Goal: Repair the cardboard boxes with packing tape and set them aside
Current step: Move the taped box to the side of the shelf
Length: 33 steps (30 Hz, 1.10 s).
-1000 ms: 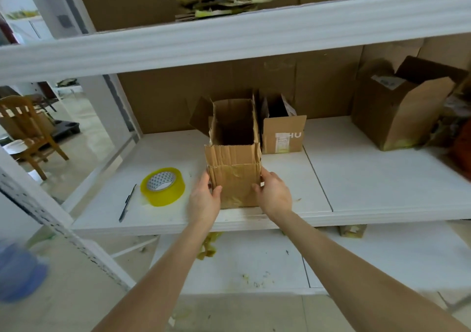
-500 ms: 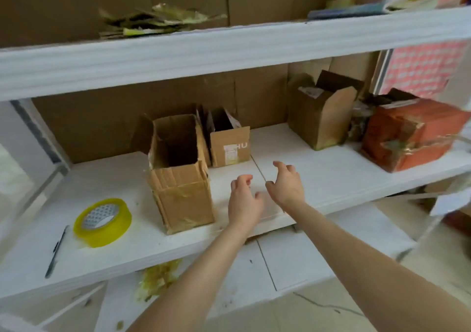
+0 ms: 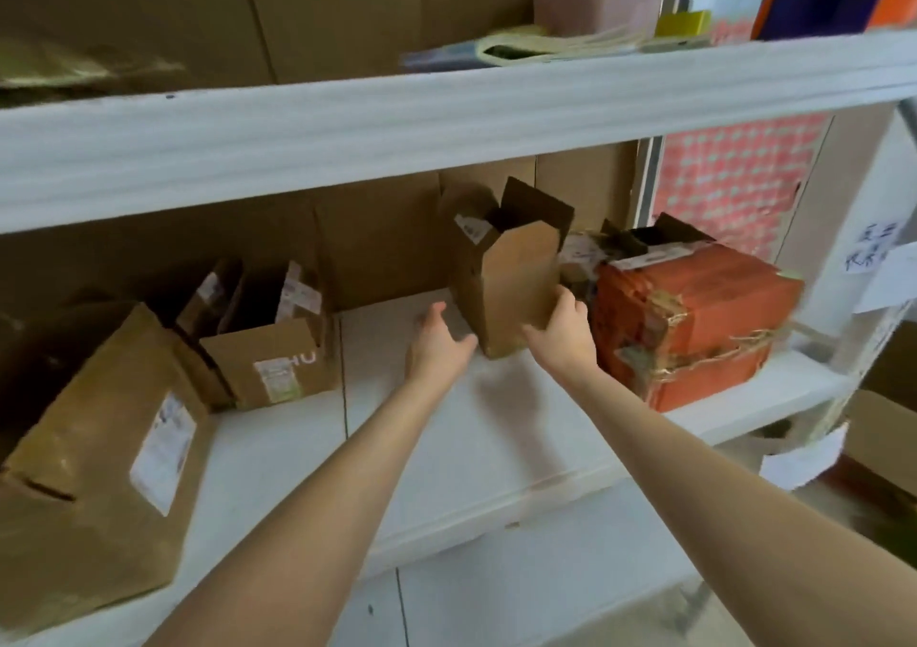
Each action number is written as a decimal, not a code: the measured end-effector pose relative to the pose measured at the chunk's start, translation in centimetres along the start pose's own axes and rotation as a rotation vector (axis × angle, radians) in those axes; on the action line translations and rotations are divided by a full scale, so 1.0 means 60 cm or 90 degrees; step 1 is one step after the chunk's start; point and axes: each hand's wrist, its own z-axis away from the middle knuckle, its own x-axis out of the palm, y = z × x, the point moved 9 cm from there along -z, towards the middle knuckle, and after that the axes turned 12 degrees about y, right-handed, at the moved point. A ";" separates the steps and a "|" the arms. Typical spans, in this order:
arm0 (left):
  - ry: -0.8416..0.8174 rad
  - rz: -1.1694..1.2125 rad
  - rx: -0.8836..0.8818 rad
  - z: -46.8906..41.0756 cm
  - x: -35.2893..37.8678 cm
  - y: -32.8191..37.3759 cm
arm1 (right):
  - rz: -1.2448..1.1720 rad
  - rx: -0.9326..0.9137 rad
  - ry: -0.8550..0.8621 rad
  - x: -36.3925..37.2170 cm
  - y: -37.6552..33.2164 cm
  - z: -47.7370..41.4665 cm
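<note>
Head view: far on the white shelf [image 3: 496,438], a small open-topped cardboard box [image 3: 516,279] sits tilted, just left of an orange box [image 3: 694,318]. The right hand [image 3: 565,333] grips its right edge. The left hand [image 3: 436,343], fingers relaxed, lies at its lower left corner.

A tall brown box [image 3: 513,284] stands tilted at centre frame, its top flaps open and a white label on the left flap. The right hand [image 3: 563,331] grips its lower right edge, and the left hand [image 3: 436,343] lies open just beside its lower left corner. Further left stands a small open box [image 3: 270,366] with a white-and-green label. A large brown box [image 3: 99,458] leans at lower left, a white label on its face. At right sits an orange box [image 3: 694,318] with frayed tape across a crushed corner.
</note>
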 end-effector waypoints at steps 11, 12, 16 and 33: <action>0.036 0.135 -0.154 -0.113 0.110 0.043 | -0.050 -0.001 -0.077 0.052 -0.008 -0.197; 0.031 0.158 -0.158 -0.118 0.115 0.045 | -0.031 -0.013 -0.090 0.059 -0.009 -0.203; 0.024 0.204 -0.157 -0.118 0.110 0.032 | 0.045 -0.047 -0.099 0.074 -0.018 -0.198; 0.264 0.066 -0.106 -0.091 -0.159 -0.078 | -0.146 -0.133 -0.068 0.206 -0.132 -0.036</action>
